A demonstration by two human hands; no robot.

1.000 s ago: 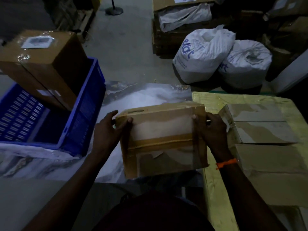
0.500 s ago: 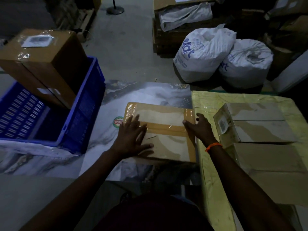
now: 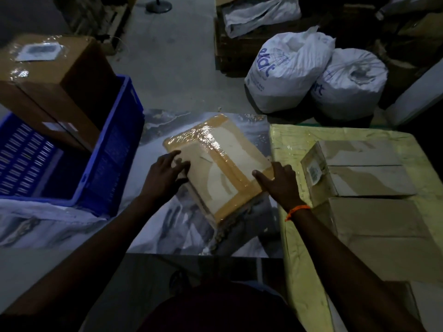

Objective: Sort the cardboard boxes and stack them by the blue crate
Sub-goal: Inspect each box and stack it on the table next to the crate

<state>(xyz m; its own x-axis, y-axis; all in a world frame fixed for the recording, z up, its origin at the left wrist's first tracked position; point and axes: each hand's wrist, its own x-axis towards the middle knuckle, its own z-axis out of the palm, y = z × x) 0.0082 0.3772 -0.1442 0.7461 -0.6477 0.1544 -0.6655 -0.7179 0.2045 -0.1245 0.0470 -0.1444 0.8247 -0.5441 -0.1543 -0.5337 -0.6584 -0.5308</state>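
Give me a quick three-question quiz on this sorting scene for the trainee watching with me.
1. True or false: the left hand and the right hand both touch the taped box.
2. Which wrist wears the orange band? A left, B right, C neither.
3. How many white sacks sit on the floor beyond the table?
Key: 1 true; 2 B; 3 two.
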